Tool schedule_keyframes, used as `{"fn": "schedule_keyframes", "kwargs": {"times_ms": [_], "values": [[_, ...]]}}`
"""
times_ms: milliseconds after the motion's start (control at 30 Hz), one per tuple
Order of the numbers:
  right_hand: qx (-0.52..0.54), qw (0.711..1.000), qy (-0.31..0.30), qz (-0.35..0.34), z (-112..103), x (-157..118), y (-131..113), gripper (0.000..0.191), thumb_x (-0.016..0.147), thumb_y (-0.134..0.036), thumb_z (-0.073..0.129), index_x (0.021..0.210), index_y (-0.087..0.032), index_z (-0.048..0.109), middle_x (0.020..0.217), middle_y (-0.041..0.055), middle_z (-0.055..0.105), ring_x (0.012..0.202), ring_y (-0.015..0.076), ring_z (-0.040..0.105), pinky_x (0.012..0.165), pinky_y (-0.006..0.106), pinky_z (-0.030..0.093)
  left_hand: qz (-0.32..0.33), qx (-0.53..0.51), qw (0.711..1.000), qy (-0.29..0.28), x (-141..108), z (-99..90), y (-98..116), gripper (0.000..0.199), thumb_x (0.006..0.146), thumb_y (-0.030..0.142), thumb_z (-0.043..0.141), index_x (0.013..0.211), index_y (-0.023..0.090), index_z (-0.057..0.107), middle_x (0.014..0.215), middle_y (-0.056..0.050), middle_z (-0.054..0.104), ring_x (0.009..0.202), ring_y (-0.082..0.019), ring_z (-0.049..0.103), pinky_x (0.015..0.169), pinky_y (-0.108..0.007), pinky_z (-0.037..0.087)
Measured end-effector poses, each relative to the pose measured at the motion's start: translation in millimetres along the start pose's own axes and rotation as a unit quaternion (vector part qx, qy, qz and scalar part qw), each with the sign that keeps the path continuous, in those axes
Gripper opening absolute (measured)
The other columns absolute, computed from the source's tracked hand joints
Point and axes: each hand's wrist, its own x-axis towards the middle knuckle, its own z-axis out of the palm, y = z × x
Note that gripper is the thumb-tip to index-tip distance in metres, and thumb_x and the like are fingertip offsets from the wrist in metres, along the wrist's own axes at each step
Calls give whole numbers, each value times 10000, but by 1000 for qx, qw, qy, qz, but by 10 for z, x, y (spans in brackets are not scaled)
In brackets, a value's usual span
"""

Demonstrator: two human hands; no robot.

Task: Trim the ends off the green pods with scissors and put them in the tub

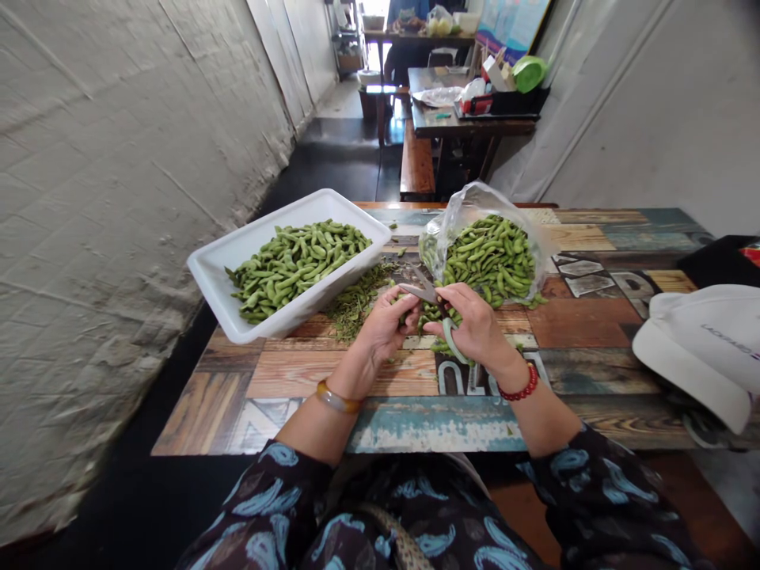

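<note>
My right hand [473, 323] is closed around scissors [449, 336] with pale green handles, their blades parted and pointing at my left hand. My left hand [385, 323] is pinched on a green edamame pod [404, 318], mostly hidden by the fingers, right beside the blades. A white plastic tub [222, 265] on the left holds a heap of edamame pods [297, 269]. Behind my right hand a clear plastic bag [454, 210] lies open, with more pods [492, 257] filling it and spilling from its mouth. Trimmed stem bits [356, 309] are piled between tub and bag.
The patchwork wood-pattern table [416, 423] spans the front. A white cap [701, 340] lies at its right end. Rough white wall [119, 158] runs along the left. Farther back stand a bench [417, 162], another table [424, 119] with a black tray, and a person [407, 16].
</note>
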Motion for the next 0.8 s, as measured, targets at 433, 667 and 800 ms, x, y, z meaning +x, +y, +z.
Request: {"fn": "schedule_keyframes", "kwargs": {"times_ms": [433, 667, 800], "values": [[9, 1000, -14, -1, -14, 1, 20, 466, 821, -401, 727, 1222, -209, 584, 1067, 117, 645, 960, 276, 625, 834, 439, 557, -6, -5, 1000, -9, 21, -47, -34, 365, 640, 329, 826, 838, 164, 567, 545, 69, 488, 424, -23, 372, 416, -132, 217], [21, 999, -11, 21, 25, -25, 19, 403, 851, -432, 695, 1170, -199, 623, 950, 82, 672, 800, 218, 637, 738, 355, 555, 0, -2, 1000, -18, 21, -49, -21, 342, 672, 312, 813, 764, 166, 518, 541, 66, 483, 424, -27, 383, 403, -128, 224], [41, 996, 23, 73, 44, -16, 42, 384, 856, -453, 682, 1144, -200, 653, 871, 56, 692, 811, 219, 664, 786, 361, 555, 7, -26, 1000, -5, 43, -61, -11, 302, 666, 249, 799, 816, 158, 553, 611, 41, 555, 449, -31, 430, 387, -119, 244]]}}
